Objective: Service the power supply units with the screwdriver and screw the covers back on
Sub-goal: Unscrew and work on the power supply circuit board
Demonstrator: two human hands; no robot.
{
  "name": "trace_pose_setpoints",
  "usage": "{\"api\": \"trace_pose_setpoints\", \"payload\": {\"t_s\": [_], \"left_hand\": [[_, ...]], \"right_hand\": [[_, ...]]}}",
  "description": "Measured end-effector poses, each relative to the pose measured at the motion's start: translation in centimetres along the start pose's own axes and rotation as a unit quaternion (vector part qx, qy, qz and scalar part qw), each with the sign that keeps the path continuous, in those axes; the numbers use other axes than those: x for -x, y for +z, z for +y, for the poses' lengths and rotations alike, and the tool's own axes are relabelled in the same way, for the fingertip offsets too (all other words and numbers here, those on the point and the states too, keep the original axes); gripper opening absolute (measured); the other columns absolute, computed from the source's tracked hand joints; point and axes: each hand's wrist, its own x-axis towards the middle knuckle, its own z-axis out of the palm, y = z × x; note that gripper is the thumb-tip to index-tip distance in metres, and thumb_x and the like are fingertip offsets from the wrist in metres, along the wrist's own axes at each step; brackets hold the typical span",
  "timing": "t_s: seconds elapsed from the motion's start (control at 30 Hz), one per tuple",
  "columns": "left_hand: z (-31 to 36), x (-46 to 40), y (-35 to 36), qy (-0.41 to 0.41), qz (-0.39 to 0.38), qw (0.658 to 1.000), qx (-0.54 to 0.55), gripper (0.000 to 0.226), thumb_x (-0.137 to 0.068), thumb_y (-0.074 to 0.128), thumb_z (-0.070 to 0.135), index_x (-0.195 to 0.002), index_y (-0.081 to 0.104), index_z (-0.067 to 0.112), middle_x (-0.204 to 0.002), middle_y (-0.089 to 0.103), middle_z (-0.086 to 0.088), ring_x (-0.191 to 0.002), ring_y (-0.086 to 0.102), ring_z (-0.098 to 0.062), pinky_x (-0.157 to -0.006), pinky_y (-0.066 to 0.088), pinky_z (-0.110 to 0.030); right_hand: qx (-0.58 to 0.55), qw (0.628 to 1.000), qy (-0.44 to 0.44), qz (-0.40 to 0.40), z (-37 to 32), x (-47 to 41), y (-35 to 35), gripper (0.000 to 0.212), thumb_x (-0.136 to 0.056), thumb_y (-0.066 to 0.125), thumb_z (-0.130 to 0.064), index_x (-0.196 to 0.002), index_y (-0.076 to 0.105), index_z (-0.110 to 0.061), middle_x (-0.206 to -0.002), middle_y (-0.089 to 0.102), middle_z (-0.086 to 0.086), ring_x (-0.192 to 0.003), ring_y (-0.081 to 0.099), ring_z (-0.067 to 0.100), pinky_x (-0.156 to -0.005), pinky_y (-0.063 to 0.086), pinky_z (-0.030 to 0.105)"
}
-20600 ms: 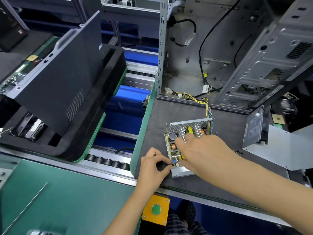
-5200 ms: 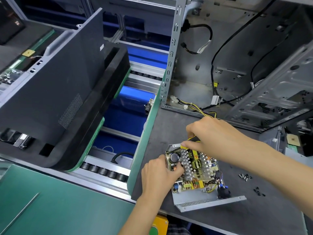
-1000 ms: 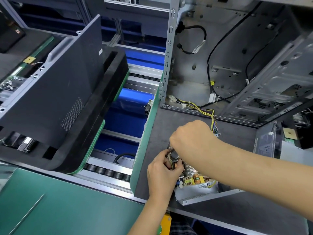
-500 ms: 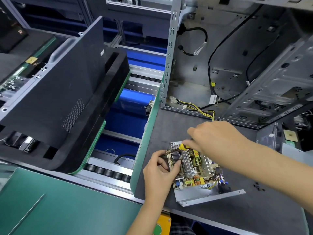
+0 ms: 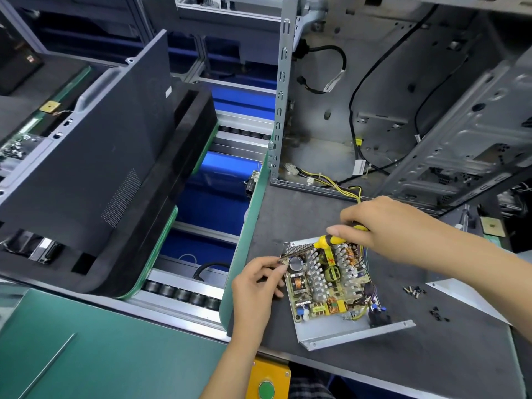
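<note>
An opened power supply unit point(image 5: 331, 286) lies on the grey mat, its circuit board, heatsinks and coils exposed on a bare metal tray. My right hand point(image 5: 380, 223) grips a yellow-handled screwdriver point(image 5: 328, 241) over the unit's far left corner, the shaft slanting down to the left. My left hand point(image 5: 259, 280) sits at the unit's left edge, its fingertips pinching at the screwdriver tip point(image 5: 280, 261). Whether a screw is between them I cannot tell. Loose black screws point(image 5: 414, 291) lie on the mat to the right.
An open metal computer case point(image 5: 431, 116) stands behind the mat, yellow wires trailing out. A flat grey cover plate point(image 5: 460, 295) lies at right. A dark panel in black foam point(image 5: 95, 174) is at left, across a roller conveyor point(image 5: 184, 292). A green button box point(image 5: 266, 381) sits below.
My right hand has drawn back to the right, uncovering the screwdriver handle. My left hand has slid off the large capacitor to the unit's left edge, fingertips at the tool tip.
</note>
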Motion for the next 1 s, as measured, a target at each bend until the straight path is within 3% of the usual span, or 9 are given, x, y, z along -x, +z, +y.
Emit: {"api": "trace_pose_setpoints", "payload": {"t_s": [0.1,0.3,0.53,0.77,1.0], "left_hand": [[-0.10,0.18,-0.11,0.008,0.010,1.000,0.002,0.015,-0.086,0.072,0.007,-0.084,0.074,0.021,-0.062,0.066,-0.006,-0.051,0.057,-0.013,-0.051,0.049,-0.021],[-0.22,0.26,-0.25,0.014,0.002,1.000,0.000,0.014,-0.087,0.070,0.004,-0.091,0.075,0.017,-0.064,0.067,-0.008,-0.052,0.059,-0.014,-0.052,0.049,-0.020],[0.00,0.41,-0.20,0.013,-0.007,1.000,0.019,0.012,-0.086,0.070,0.003,-0.089,0.075,0.014,-0.065,0.068,-0.008,-0.053,0.059,-0.012,-0.054,0.050,-0.020],[-0.06,0.28,-0.26,0.019,-0.006,1.000,0.013,0.014,-0.086,0.071,0.003,-0.088,0.076,0.016,-0.066,0.068,-0.007,-0.053,0.059,-0.012,-0.055,0.051,-0.020],[-0.20,0.06,-0.25,0.051,-0.017,0.998,0.018,0.029,-0.084,0.071,-0.001,-0.084,0.078,0.027,-0.081,0.071,-0.005,-0.056,0.061,-0.013,-0.053,0.052,-0.021]], "right_hand": [[0.005,1.000,-0.005,-0.005,0.09,-0.06,0.01,0.049,-0.089,0.031,-0.063,-0.069,0.050,-0.023,-0.063,0.054,-0.004,-0.065,0.052,0.009,-0.054,0.039,0.029],[0.010,1.000,-0.005,-0.018,0.06,0.10,-0.06,0.045,-0.090,0.035,-0.062,-0.065,0.046,-0.027,-0.061,0.050,-0.008,-0.062,0.046,0.002,-0.049,0.029,0.024],[0.004,1.000,-0.004,-0.017,0.25,0.24,0.27,0.046,-0.090,0.034,-0.062,-0.068,0.051,-0.025,-0.063,0.053,-0.006,-0.062,0.049,0.004,-0.051,0.034,0.026],[0.007,1.000,-0.004,-0.017,0.47,0.25,-0.13,0.047,-0.089,0.034,-0.063,-0.066,0.049,-0.025,-0.061,0.052,-0.006,-0.061,0.049,0.004,-0.049,0.030,0.025],[0.013,1.000,-0.008,-0.023,0.19,0.12,-0.17,0.044,-0.089,0.034,-0.063,-0.065,0.046,-0.028,-0.060,0.050,-0.008,-0.059,0.048,0.002,-0.048,0.028,0.023]]}}
